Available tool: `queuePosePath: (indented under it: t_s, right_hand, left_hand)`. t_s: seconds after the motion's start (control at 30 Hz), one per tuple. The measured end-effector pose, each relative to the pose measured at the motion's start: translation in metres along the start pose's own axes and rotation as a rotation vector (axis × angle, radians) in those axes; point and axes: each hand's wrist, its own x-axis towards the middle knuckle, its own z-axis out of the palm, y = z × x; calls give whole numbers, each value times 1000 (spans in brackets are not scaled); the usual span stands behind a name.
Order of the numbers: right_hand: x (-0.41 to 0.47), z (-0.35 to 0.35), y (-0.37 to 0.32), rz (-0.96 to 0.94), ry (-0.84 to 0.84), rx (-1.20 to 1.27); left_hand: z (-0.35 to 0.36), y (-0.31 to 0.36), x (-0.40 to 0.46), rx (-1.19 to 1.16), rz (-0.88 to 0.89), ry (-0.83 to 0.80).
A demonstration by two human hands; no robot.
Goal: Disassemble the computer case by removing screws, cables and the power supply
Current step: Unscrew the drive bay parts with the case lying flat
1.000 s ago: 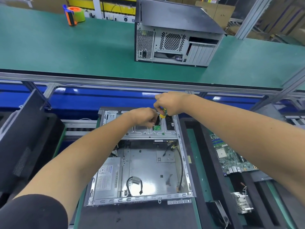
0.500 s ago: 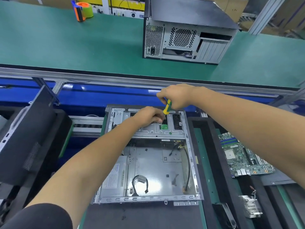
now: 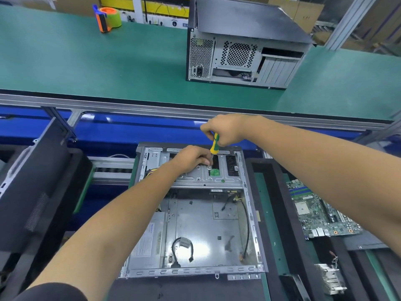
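Across the far side runs a green desk edged with an aluminium rail, carrying a closed grey tower with its rear panel facing the camera and an orange tape dispenser at the far left. Behind it are cardboard boxes and yellow shelving. Nearer, below the rail, the open computer case lies flat on a dark mat, its power supply in the near left corner and loose black cables on the bare metal floor. A motherboard and a heatsink rest to the right; a black side panel leans at the left.

Compared with a second ago, the right hand has risen off the drive cage, so more of the yellow-green screwdriver shows beneath it. The left hand remains on the cage.

Right-hand fingers are clenched round the screwdriver handle. Left-hand fingers curl beside the shaft, but whether they pinch it or a screw cannot be told. The screwdriver tip is hidden behind that hand, and the left forearm covers part of the power supply.
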Motion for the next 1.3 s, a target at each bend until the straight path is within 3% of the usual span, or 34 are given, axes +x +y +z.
queuePosePath:
  t_s: [0.53,0.8,1.1,1.2,1.3]
  right_hand:
    - [6,1,-2,-21,18,0]
    - [9,1,-7,18,-15,146]
    - [2,4,-16,-198,-21,-303]
    - [-1,2,-12,-143,27,-194]
    - [-6,0,-10,43,28,78]
  left_hand:
    - [1,5,1,71,-33,4]
    - [0,9,-3,107,-35,0]
    - [5,16,-8,-84,-75,93]
    - [7,23,-13,13,-96,126]
    - [7,30,-15,65,-134,134]
